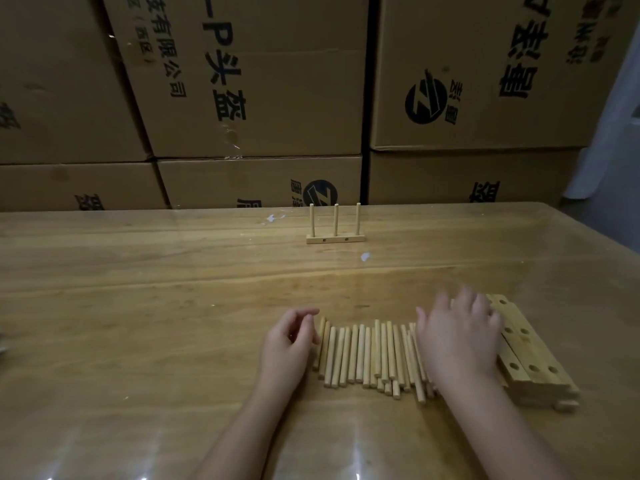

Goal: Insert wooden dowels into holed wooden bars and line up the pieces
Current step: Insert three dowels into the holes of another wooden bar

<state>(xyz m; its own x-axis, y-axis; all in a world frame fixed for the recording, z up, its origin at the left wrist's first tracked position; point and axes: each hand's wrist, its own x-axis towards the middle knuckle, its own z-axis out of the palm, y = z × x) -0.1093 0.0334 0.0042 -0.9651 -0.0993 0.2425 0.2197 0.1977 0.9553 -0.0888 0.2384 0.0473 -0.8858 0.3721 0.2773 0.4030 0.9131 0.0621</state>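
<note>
A row of several loose wooden dowels [367,355] lies side by side on the table in front of me. My left hand [289,344] sits at the row's left end, fingers loosely curled, holding nothing. My right hand [457,337] hovers over the row's right end with fingers spread and relaxed, blurred, partly covering a stack of holed wooden bars [530,355] to its right. Far across the table stands one finished bar with three upright dowels [335,233].
The glossy wooden table [138,306] stretches wide to the left and beyond the dowels. Stacked cardboard boxes [263,98] form a wall right behind its far edge. Small white specks mark the tabletop near the finished piece.
</note>
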